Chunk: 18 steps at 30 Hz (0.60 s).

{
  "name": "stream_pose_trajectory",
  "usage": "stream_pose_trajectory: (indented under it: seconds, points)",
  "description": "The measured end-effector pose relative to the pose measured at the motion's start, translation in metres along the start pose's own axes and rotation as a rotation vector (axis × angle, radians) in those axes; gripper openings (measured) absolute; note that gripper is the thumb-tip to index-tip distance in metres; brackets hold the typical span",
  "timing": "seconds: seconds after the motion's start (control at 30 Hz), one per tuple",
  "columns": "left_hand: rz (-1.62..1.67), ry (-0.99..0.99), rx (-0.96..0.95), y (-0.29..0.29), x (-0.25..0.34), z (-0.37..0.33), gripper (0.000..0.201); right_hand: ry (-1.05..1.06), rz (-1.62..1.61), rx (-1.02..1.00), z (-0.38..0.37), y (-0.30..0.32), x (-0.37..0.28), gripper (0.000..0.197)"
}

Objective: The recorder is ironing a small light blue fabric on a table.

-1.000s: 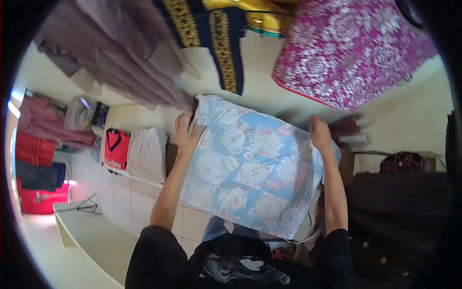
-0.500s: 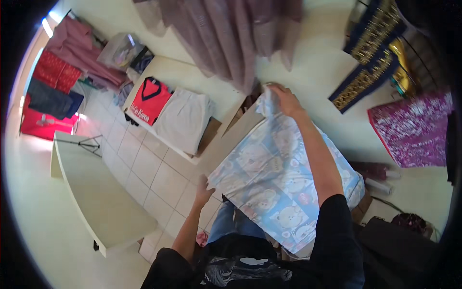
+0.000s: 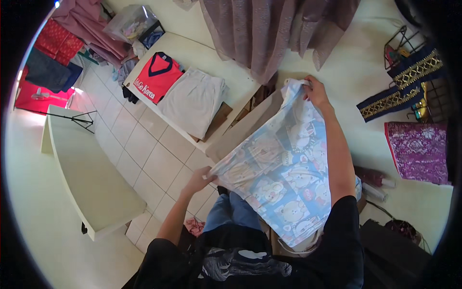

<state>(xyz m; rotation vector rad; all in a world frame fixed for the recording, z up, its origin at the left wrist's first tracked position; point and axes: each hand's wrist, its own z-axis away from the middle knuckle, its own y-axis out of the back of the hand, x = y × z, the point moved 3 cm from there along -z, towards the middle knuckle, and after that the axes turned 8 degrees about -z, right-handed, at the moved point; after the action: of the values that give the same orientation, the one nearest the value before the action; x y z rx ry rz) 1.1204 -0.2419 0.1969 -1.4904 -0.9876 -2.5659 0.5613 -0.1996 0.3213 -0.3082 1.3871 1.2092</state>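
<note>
A light blue fabric (image 3: 284,173) printed with cartoon bears spreads in front of me over a brown board or ironing surface (image 3: 248,130). At its near left corner, my left hand (image 3: 199,179) pinches the edge between thumb and fingers. Up at the far corner, my right hand (image 3: 316,91) grips a gathered bit of the same cloth. Between both hands the fabric's upper edge runs fairly straight. Its lower end hangs near my waist, where a whitish cord or trim (image 3: 298,250) shows.
Left of the board, a white table (image 3: 195,48) carries a folded red shirt (image 3: 158,77) and folded white garment (image 3: 192,101). Mauve curtain cloth (image 3: 269,33) hangs ahead. A purple patterned cloth (image 3: 418,151) is at right. A pale curved counter (image 3: 91,178) stands left on the tiled floor.
My right hand has lifted the far corner and moved right relative to the board. My left hand has closed on the near corner. The cloth's upper edge is now pulled straighter.
</note>
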Motion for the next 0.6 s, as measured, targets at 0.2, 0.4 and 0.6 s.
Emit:
stream_pose_trajectory:
  seconds: [0.2, 0.4, 0.6]
  points:
    - [-0.197, 0.025, -0.13, 0.034, 0.063, 0.029, 0.034, 0.307, -0.089, 0.23, 0.029, 0.072, 0.059, 0.025]
    - [-0.358, -0.02, -0.057, 0.027, 0.066, 0.079, 0.03, 0.123, -0.392, 0.357, 0.093, 0.091, 0.03, 0.044]
    - [-0.491, -0.001, 0.051, -0.012, 0.084, 0.148, 0.025, 0.064, -0.522, 0.394, 0.136, 0.119, 0.067, 0.039]
